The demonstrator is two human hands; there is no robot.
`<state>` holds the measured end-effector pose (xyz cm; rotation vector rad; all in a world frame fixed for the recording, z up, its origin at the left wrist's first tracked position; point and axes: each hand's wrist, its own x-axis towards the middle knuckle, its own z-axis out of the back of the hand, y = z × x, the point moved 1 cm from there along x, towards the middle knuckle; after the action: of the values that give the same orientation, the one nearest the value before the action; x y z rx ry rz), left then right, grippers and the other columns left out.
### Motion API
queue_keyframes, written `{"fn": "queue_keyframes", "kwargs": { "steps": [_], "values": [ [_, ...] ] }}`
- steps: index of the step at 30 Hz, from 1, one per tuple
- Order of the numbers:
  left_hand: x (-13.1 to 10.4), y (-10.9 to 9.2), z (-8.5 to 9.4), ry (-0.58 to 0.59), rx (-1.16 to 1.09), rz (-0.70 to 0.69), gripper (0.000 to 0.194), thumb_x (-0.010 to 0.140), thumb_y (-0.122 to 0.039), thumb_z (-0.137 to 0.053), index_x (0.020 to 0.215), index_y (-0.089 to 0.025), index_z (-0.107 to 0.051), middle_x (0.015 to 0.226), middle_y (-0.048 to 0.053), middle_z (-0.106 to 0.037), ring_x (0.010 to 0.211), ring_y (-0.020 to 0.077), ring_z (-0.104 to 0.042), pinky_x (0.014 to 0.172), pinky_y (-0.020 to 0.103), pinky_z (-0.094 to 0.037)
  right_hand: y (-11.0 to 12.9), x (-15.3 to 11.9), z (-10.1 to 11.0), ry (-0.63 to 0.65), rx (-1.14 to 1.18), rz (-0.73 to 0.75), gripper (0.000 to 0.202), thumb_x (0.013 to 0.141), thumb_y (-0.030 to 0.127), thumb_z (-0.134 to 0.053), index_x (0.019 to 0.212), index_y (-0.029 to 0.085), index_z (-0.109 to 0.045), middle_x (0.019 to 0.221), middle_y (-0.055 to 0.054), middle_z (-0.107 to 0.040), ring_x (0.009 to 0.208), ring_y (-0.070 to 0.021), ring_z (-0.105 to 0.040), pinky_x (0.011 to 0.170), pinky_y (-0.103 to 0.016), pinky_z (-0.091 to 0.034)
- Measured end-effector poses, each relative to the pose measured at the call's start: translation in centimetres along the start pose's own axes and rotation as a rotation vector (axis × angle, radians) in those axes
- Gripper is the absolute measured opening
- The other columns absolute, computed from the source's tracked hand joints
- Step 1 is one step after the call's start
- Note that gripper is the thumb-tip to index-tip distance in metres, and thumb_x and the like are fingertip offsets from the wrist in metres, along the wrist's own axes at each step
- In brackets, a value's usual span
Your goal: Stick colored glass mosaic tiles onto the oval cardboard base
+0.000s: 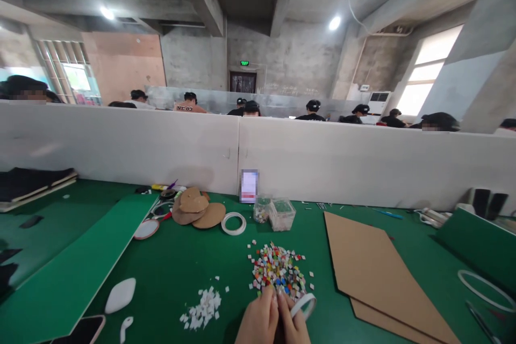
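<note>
My left hand (pixel 257 316) and my right hand (pixel 293 322) meet at the near edge of a heap of small coloured mosaic tiles (pixel 278 266). Both sets of fingertips are pinched together, and whatever lies between them is too small to make out. A narrow white ring like a roll of tape (pixel 309 307) hangs at the fingers of my right hand, which grips it. Left of my hands lies a pile of small white paper bits (pixel 203 309). Behind the heap stand a clear square box (pixel 282 215) and a clear cup (pixel 261 212) with tiles in it.
A phone (pixel 249 187) leans on the white partition (pixel 363 166). Cardboard sheets (pixel 374 263) lie at right, cardboard discs (pixel 209 216) and another white ring (pixel 234 223) at back left. A green board (pixel 80 263), white case (pixel 121 295) and earbud (pixel 126 327) are left. People sit beyond.
</note>
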<state>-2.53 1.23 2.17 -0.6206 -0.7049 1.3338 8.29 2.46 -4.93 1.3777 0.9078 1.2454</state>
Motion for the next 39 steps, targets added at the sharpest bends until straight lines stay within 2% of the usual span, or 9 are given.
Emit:
{"fn": "queue_keyframes", "kwargs": {
  "steps": [4, 7, 11, 15, 21, 29, 34, 37, 39],
  "values": [
    [-0.2, -0.6, 0.2, -0.006, 0.017, 0.024, 0.032, 0.086, -0.024, -0.021, 0.089, -0.017, -0.052, 0.083, 0.012, -0.064, 0.078, 0.0217, -0.061, 0.067, 0.027, -0.043, -1.0, 0.5, 0.1, 0.034, 0.096, -0.16, 0.05, 0.064, 0.062, -0.057, 0.087, 0.02, -0.069, 0.104, -0.006, -0.066, 0.105, -0.0244, -0.054, 0.087, -0.029, -0.045],
    [-0.4, -0.6, 0.0, -0.002, 0.009, 0.066, 0.034, 0.087, -0.027, -0.019, 0.089, -0.017, -0.052, 0.082, 0.012, -0.063, 0.076, 0.0216, -0.06, 0.065, 0.028, -0.043, -1.1, 0.7, 0.1, 0.063, 0.116, -0.274, 0.051, 0.062, 0.059, -0.06, 0.092, 0.018, -0.066, 0.111, -0.008, -0.063, 0.111, -0.0271, -0.05, 0.089, -0.033, -0.043],
    [-0.6, -0.7, 0.1, -0.01, -0.072, 0.09, 0.036, 0.088, -0.031, -0.021, 0.1, -0.016, -0.051, 0.097, 0.013, -0.062, 0.09, 0.0212, -0.058, 0.075, 0.027, -0.042, -0.9, 0.8, 0.1, 0.043, 0.145, -0.369, 0.054, 0.057, 0.059, -0.064, 0.092, 0.018, -0.066, 0.111, -0.01, -0.062, 0.113, -0.03, -0.047, 0.09, -0.037, -0.042],
    [-0.7, -1.0, 0.4, 0.02, -0.077, 0.08, 0.036, 0.089, -0.032, -0.02, 0.098, -0.017, -0.051, 0.09, 0.011, -0.063, 0.083, 0.0206, -0.059, 0.069, 0.026, -0.042, -0.4, 1.0, -0.1, 0.038, 0.161, -0.343, 0.056, 0.055, 0.059, -0.065, 0.09, 0.016, -0.067, 0.11, -0.012, -0.062, 0.112, -0.0312, -0.048, 0.091, -0.038, -0.041],
    [-0.5, -1.0, 0.4, 0.037, 0.015, 0.041, 0.031, 0.09, -0.034, -0.021, 0.089, -0.019, -0.049, 0.081, 0.008, -0.062, 0.075, 0.0195, -0.059, 0.061, 0.024, -0.038, 1.0, 1.2, -0.3, 0.085, 0.183, -0.276, 0.049, 0.064, 0.056, -0.06, 0.09, 0.015, -0.067, 0.103, -0.013, -0.066, 0.104, -0.0296, -0.055, 0.089, -0.039, -0.043],
    [-0.1, -0.4, 0.0, -0.006, 0.183, 0.042, 0.024, 0.09, -0.023, -0.023, 0.085, -0.019, -0.046, 0.072, 0.004, -0.06, 0.064, 0.0167, -0.057, 0.051, 0.024, -0.029, 2.3, 1.4, -0.3, 0.157, 0.038, -0.12, 0.041, 0.072, 0.048, -0.056, 0.09, 0.013, -0.067, 0.099, -0.015, -0.067, 0.099, -0.0301, -0.058, 0.083, -0.039, -0.046],
    [-0.1, -0.3, 0.4, -0.004, 0.209, 0.013, 0.018, 0.087, -0.021, -0.03, 0.076, -0.02, -0.044, 0.067, 0.001, -0.057, 0.059, 0.0146, -0.054, 0.05, 0.023, -0.026, 3.3, 1.1, -0.4, 0.274, 0.018, -0.066, 0.039, 0.077, 0.048, -0.048, 0.088, 0.015, -0.065, 0.091, -0.012, -0.069, 0.087, -0.0255, -0.062, 0.074, -0.032, -0.049],
    [-0.1, -0.4, 0.5, 0.004, 0.187, 0.009, 0.016, 0.085, -0.021, -0.031, 0.075, -0.02, -0.043, 0.065, 0.001, -0.056, 0.058, 0.0139, -0.052, 0.049, 0.023, -0.026, 3.2, 0.8, -0.3, 0.296, 0.001, -0.046, 0.039, 0.08, 0.049, -0.043, 0.086, 0.016, -0.063, 0.089, -0.012, -0.068, 0.08, -0.0227, -0.063, 0.071, -0.029, -0.049],
    [-0.1, -0.4, 0.4, 0.011, 0.177, 0.018, 0.014, 0.084, -0.021, -0.031, 0.075, -0.02, -0.042, 0.066, 0.001, -0.057, 0.058, 0.0141, -0.052, 0.049, 0.023, -0.026, 2.6, 0.7, -0.2, 0.296, -0.039, -0.055, 0.041, 0.081, 0.051, -0.041, 0.086, 0.017, -0.062, 0.089, -0.013, -0.067, 0.083, -0.0228, -0.062, 0.072, -0.029, -0.048]
  ]
}}
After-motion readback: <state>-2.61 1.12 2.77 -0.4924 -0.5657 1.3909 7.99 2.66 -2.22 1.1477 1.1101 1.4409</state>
